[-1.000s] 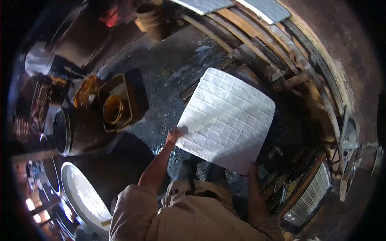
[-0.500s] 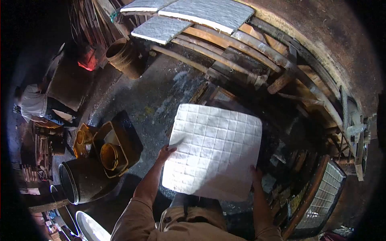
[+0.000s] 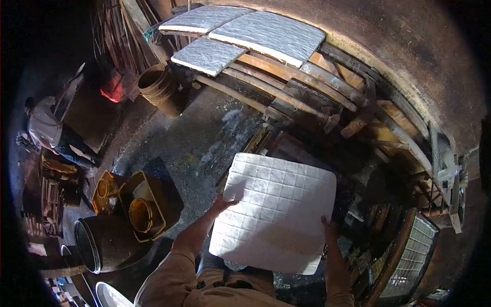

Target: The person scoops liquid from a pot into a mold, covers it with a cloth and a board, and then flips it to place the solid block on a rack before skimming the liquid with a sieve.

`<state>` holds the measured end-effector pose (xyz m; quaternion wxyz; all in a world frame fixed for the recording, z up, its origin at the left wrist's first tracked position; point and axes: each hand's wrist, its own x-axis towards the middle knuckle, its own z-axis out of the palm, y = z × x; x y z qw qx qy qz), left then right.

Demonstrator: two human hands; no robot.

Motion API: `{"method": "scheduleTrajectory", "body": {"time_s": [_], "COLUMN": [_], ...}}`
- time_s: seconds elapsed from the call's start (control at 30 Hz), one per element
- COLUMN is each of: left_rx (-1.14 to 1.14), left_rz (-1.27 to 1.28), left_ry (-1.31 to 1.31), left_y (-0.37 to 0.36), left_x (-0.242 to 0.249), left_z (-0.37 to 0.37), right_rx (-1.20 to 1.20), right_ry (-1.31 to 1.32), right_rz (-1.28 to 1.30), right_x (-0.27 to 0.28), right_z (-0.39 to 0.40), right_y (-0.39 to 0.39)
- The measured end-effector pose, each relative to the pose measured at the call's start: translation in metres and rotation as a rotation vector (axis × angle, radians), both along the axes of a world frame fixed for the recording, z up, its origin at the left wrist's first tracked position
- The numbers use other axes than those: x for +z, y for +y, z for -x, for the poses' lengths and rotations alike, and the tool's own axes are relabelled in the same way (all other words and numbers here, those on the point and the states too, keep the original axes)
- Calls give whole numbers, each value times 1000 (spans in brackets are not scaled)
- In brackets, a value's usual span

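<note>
The curved brown wall [image 3: 409,46] fills the upper right. Below it, a slanted wooden rack of long poles [image 3: 307,77] carries three grey quilted square slabs [image 3: 266,30] laid flat side by side at its upper end.

The dark wet floor [image 3: 204,138] holds a rusty round bucket [image 3: 161,89] near the rack's foot, and at lower left a black barrel lying on its side [image 3: 99,243] beside a yellow tray with a round yellow pot [image 3: 143,212]. A second person in a pale shirt [image 3: 43,125] works at the far left, well apart.

The white square slab with a grid of pressed squares [image 3: 276,212] sits in front of the torso, above the floor and clear of the rack. Compared with one second ago, it has dropped lower in view and turned from a diamond orientation to nearly level. The rack and its slabs now show in full, which indicates that the head has lifted toward them.

The left hand [image 3: 222,204] is closed on the slab's left edge, thumb on top. The right hand [image 3: 327,227] grips the right edge, fingers hidden beneath.
</note>
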<state>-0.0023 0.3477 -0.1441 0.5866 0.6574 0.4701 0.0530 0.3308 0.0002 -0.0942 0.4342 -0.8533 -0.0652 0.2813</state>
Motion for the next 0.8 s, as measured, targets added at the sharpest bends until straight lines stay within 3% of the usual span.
{"method": "scheduleTrajectory", "body": {"time_s": [0.13,0.23,0.3,0.37,0.4,0.43,0.47,0.57,0.6,0.63,0.7,0.8], "left_rx": [-128,-253,-307,-436,-397,-352,-355,-391,-414,-435,-441,-461], "left_rz": [27,-55,-86,37,25,12,-112,-13,-32,-50,-179,-229], "left_ry": [15,15,-5,24,-108,-241,-274,-266,-249,-231,-262,-161], "left_y": [32,74,107,154,172,194,220,286,307,325,359,399], "left_x": [23,37,54,63,64,67,70,112,127,145,164,192], "left_z": [1,1,3,6,11,15,17,30,40,48,57,66], "right_rx": [-21,-66,-64,-186,-340,-247,-246,-273,-325,-359,-290,-235], "right_ry": [-33,-316,-107,-93,-113,20,-6,-211,-248,77,128,-53], "right_rz": [333,-23,-17,238,352,237,85,-216,12,-2,-42,-266], "right_x": [20,10,82,79,82,106,93,107,53,108,58,34], "right_z": [25,55,96,119,137,151,161,209,202,221,219,223], "right_y": [10,2,49,68,84,106,117,183,173,222,234,283]}}
